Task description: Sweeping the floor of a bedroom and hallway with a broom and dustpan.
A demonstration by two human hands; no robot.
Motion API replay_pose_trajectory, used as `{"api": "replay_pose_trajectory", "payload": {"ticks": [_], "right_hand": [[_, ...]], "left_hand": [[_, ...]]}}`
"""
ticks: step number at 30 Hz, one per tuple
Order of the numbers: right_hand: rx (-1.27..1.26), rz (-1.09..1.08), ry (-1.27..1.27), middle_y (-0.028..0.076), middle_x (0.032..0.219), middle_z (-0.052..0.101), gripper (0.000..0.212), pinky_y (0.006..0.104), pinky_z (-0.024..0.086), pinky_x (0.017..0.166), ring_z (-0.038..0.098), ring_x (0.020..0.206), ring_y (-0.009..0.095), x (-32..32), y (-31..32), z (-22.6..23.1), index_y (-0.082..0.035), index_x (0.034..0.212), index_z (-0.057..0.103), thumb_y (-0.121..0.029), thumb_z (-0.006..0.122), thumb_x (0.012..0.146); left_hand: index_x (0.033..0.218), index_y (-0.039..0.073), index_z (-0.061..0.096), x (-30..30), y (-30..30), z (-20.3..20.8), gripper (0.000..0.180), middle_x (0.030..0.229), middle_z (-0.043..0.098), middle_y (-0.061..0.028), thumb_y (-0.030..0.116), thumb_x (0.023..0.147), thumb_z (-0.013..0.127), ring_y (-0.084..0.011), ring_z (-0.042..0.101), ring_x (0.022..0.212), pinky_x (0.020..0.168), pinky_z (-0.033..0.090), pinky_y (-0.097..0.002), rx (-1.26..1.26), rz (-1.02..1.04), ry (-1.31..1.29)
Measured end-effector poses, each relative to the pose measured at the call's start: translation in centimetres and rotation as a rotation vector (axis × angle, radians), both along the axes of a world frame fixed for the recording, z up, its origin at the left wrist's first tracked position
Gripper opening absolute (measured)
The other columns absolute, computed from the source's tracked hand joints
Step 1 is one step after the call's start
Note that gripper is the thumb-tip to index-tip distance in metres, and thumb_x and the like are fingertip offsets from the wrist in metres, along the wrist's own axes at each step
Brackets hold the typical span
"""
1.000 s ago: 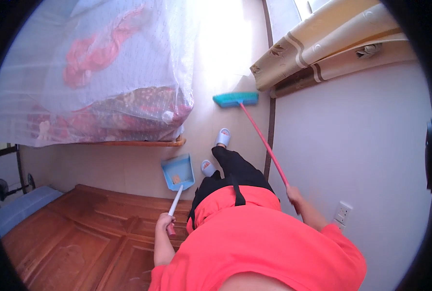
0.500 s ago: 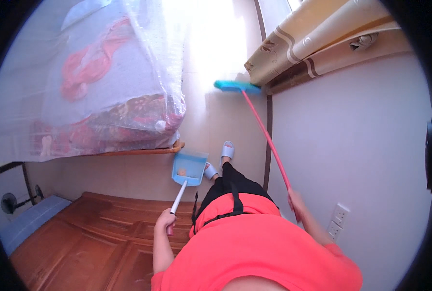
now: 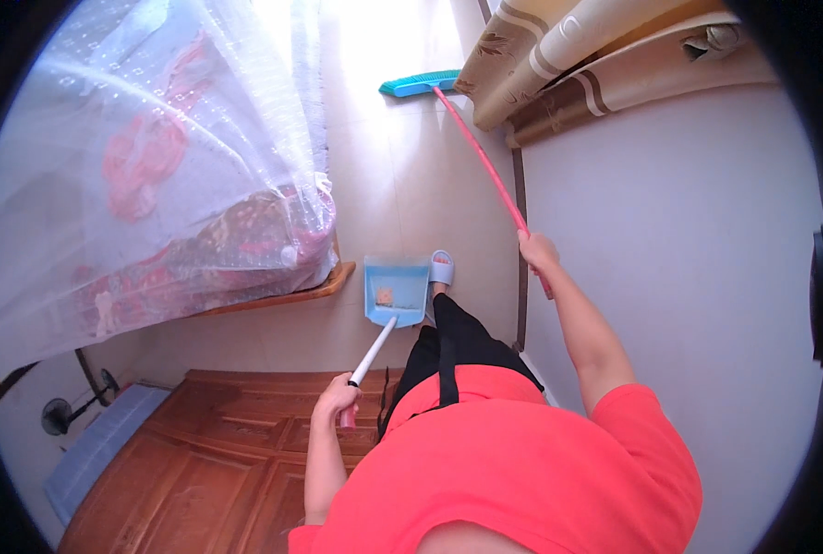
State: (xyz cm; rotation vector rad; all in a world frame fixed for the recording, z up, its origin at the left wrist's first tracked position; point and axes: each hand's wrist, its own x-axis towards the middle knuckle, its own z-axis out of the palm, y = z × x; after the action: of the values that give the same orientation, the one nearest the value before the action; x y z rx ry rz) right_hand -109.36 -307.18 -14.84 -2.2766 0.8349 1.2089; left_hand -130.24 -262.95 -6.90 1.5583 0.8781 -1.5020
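Observation:
My right hand (image 3: pixel 538 252), stretched forward beside the wall, is closed round the red handle of a broom (image 3: pixel 479 148). Its turquoise head (image 3: pixel 421 84) rests on the pale floor, with its right end touching or just under the curtain hem. My left hand (image 3: pixel 338 399) grips the handle of a light blue dustpan (image 3: pixel 398 278), a white pole with a pink end. The pan is low in front of my legs, near my slippered foot (image 3: pixel 441 266). A small tan scrap (image 3: pixel 385 296) and some dark bits lie in it.
A bed under clear plastic sheeting (image 3: pixel 273 166) fills the left side; its wooden edge (image 3: pixel 324 284) juts out near the dustpan. Gold patterned curtains (image 3: pixel 605 78) hang at the right by a white wall (image 3: pixel 670 222). A brown wooden door (image 3: pixel 199 452) is at lower left, beside a fan (image 3: pixel 58 415).
My right hand has reached forward, and the broom head has moved farther away and slightly left. The dustpan and my left hand have shifted right. One foot is now hidden behind the dustpan.

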Motion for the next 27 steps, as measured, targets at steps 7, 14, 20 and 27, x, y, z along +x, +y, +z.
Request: {"api": "replay_pose_trajectory", "payload": {"ticks": [7, 14, 20, 27], "right_hand": [[-0.214, 0.162, -0.29, 0.018, 0.063, 0.06, 0.056, 0.0451, 0.047, 0.066, 0.06, 0.062, 0.035, -3.5, -3.8, -2.7, 0.004, 0.079, 0.061, -0.042, 0.03, 0.09], [-0.096, -0.156, 0.04, 0.025, 0.104, 0.057, 0.053, 0.0461, 0.041, 0.086, 0.053, 0.1, 0.041, -14.2, -1.3, 1.2, 0.002, 0.102, 0.058, -0.044, 0.034, 0.089], [-0.111, -0.306, 0.171, 0.027, 0.107, 0.055, 0.051, 0.0465, 0.04, 0.088, 0.051, 0.103, 0.041, -24.2, 4.1, 8.7, 0.002, 0.108, 0.054, -0.042, 0.036, 0.089], [-0.22, -0.466, 0.385, 0.026, 0.108, 0.055, 0.05, 0.0463, 0.039, 0.089, 0.051, 0.104, 0.039, -33.0, 15.4, 16.8, 0.001, 0.11, 0.053, -0.042, 0.037, 0.088]], "left_hand": [[0.12, -0.003, 0.039, 8.1, -2.8, 4.0, 0.046, 0.063, 0.05, -0.0057, -0.002, 0.076, 0.051, -0.0125, 0.049, 0.043, 0.039, 0.043, -0.0282, 0.041, -0.071, -0.059], [0.136, 0.004, 0.027, 15.3, -2.2, 5.5, 0.067, 0.063, 0.053, -0.01, 0.0, 0.074, 0.051, -0.017, 0.054, 0.046, 0.041, 0.043, -0.0327, 0.146, -0.479, -0.22], [0.104, -0.006, 0.046, 21.6, 1.0, 4.2, 0.033, 0.069, 0.06, -0.0213, 0.006, 0.074, 0.044, -0.0296, 0.062, 0.057, 0.055, 0.049, -0.0389, 0.075, -0.762, -0.359], [0.109, -0.005, 0.045, 26.0, 5.8, 1.4, 0.037, 0.058, 0.053, -0.0105, 0.002, 0.073, 0.048, -0.0189, 0.053, 0.045, 0.041, 0.044, -0.0336, 0.01, -0.787, -0.33]]}}
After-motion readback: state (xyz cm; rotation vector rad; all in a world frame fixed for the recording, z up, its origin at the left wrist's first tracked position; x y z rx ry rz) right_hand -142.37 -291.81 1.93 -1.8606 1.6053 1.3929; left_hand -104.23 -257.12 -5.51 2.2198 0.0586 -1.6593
